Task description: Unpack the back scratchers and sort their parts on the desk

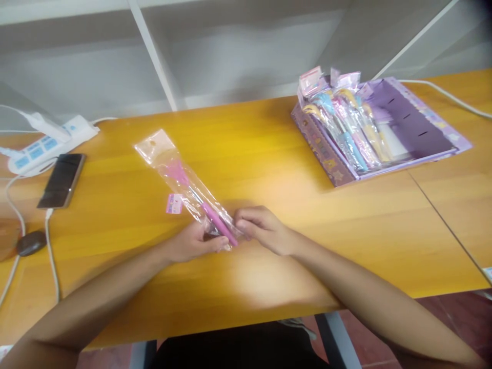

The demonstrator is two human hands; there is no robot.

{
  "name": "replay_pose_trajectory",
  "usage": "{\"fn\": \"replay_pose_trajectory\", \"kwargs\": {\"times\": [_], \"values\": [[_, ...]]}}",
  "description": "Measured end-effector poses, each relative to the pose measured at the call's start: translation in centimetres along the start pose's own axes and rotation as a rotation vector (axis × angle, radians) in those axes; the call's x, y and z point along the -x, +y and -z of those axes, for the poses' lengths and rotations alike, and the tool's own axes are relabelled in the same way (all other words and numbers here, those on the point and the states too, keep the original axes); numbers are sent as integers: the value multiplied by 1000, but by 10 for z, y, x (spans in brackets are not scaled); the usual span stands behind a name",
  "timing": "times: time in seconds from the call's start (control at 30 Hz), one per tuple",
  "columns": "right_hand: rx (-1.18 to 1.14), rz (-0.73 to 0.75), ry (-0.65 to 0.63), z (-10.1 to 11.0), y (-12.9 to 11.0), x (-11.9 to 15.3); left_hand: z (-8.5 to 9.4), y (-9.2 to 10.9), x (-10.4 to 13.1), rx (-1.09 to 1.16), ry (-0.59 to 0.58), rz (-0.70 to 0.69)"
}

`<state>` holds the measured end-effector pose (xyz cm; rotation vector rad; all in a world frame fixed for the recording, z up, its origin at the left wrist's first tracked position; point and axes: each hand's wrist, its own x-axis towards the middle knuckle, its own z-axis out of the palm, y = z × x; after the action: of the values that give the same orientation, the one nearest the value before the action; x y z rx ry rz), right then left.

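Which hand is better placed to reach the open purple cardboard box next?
Probably the right hand: it is nearer the box, while the left hand supports the pink stick in clear plastic.

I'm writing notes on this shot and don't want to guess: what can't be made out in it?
All in the head view:
- Print on the small pink label: too small and blurred.
- Left hand: some fingers hidden behind the clear bag.
- Bag's near end: partly covered by the right hand.
- Lowest packets in the purple box: hidden by those on top.
- White cable: cut off by the right edge.
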<state>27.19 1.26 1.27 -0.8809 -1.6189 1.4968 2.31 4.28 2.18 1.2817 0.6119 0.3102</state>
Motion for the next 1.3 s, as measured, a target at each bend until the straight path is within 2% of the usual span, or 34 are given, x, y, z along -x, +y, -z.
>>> {"fn": "replay_pose_trajectory", "kwargs": {"times": [0.07, 0.17, 0.23, 0.37, 0.47, 0.57, 0.67, 0.8, 0.9, 0.97, 1.1, 1.17, 1.23, 1.3], "values": [[22, 36, 66, 1, 2, -1, -5, -3, 3, 70, -85, 7], [250, 116, 176, 3, 3, -4, -12, -5, 3, 118, -235, 27], [412, 188, 160, 2, 3, -5, -15, -5, 1, 81, -318, 40], [539, 287, 90, -8, 7, -6, -12, -4, -5, 21, -406, -38], [649, 284, 56, -16, 18, -10, -7, -4, -7, 54, -464, -77], [740, 253, 14, -24, 31, -29, -4, -5, -7, 140, -554, -52], [810, 265, -3, -35, 36, -64, -5, -7, -7, 197, -524, -38], [872, 273, -9, -59, 33, -118, -7, -10, -8, 226, -463, -85], [816, 230, -15, -67, 30, -142, -5, -9, -9, 199, -445, -116], [762, 188, -34, -60, 31, -147, 0, -8, -9, 125, -423, -148], [708, 108, -177, -25, 36, -137, 10, -7, -8, 78, -292, -183], [671, 66, -235, -11, 34, -131, 13, -7, -8, 95, -271, -168], [680, 16, -235, -10, 28, -129, 14, -7, -8, 88, -290, -164], [753, -34, -167, -23, 20, -133, 13, -5, -9, 74, -340, -180]]}}
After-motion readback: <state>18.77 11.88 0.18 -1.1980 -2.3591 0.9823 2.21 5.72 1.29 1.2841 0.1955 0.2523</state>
